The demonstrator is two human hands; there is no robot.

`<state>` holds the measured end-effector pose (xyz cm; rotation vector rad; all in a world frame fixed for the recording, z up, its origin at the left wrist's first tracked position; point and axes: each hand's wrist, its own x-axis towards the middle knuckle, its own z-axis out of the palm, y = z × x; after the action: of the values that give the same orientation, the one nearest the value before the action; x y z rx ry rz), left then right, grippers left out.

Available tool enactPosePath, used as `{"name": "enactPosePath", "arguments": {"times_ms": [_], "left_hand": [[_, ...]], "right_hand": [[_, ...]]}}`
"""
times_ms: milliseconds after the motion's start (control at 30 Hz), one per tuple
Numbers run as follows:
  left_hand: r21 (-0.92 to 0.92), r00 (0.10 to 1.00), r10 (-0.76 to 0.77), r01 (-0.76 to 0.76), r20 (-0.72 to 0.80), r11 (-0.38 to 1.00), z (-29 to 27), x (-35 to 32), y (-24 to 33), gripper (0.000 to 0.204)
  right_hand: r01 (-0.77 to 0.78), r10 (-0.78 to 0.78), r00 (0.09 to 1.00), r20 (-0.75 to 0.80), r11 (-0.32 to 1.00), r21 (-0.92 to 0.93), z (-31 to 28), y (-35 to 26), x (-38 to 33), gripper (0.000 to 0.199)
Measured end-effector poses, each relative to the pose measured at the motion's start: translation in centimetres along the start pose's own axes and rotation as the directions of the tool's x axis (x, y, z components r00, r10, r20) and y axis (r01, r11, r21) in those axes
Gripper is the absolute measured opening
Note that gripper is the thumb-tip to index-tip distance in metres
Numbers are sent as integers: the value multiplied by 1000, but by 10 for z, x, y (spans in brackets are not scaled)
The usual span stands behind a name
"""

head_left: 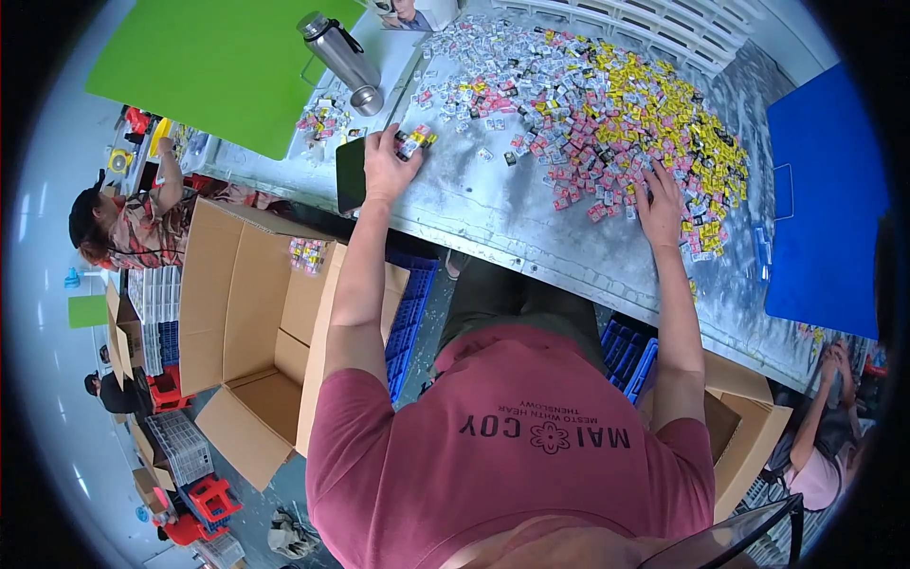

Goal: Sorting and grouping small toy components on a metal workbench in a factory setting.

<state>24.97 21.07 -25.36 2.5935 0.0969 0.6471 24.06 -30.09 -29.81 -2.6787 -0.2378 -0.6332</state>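
Note:
A broad heap of small flat coloured pieces [607, 119], in white, pink, yellow and black, covers much of the metal table [455, 204]. My left hand [387, 171] rests on the table at the left, thumb and fingers curved around a small cluster of these pieces [415, 141]. Beside its wrist lies a dark flat slab [351, 176] at the table edge. My right hand [661, 211] lies at the near right border of the heap, fingers apart and touching pieces. What is under its fingertips is hidden.
A steel flask [339, 57] and its metal cup [366, 100] stand at the far left, by a green board [209, 66]. A blue board [825, 204] stands right. Open cartons [251, 294] flank my legs. Co-workers [142, 223] sit at both sides; white racks [664, 28] line the back.

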Motion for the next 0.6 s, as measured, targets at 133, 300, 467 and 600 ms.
{"name": "enactPosePath", "arguments": {"times_ms": [133,300,467,600], "left_hand": [[78,998,-8,3,60,997,8,-3,-16,70],[36,996,9,-13,91,999,10,-6,-17,72],[37,985,-48,43,163,998,10,0,-11,71],[2,987,-7,6,162,1000,19,4,-4,73]], "right_hand": [[-11,11,1000,8,1000,15,1,1,0,36],[-3,3,1000,-7,1000,10,0,-1,-1,36],[-26,26,999,24,1000,10,-5,-2,0,35],[14,-13,1000,-28,999,34,-4,9,-4,39]]}}
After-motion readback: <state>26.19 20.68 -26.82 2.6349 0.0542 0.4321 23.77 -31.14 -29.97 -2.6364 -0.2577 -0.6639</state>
